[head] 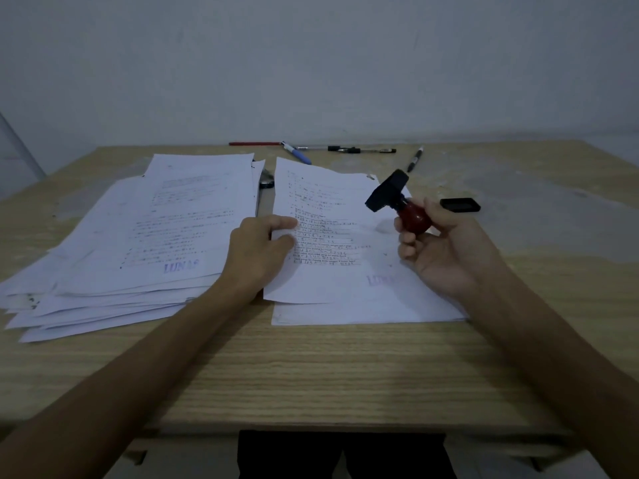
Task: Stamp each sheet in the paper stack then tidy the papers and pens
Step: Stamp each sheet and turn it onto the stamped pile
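My left hand (257,248) lies knuckles-up, thumb and forefinger pinched together — my right hand (446,248) is raised, palm up, fingers curled closed.

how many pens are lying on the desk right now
5, all along the far edge: red pen, blue-and-white pen, two clear black-capped pens, black pen rightmost. Papers may hide others.

We see the stamp (397,202), its red round handle up off the desk and its black block tilted over the top sheet (332,243), which bears a faint purple mark. The stamped pile (138,243) lies fanned to the left, and the pens (328,150) lie scattered along the far edge.
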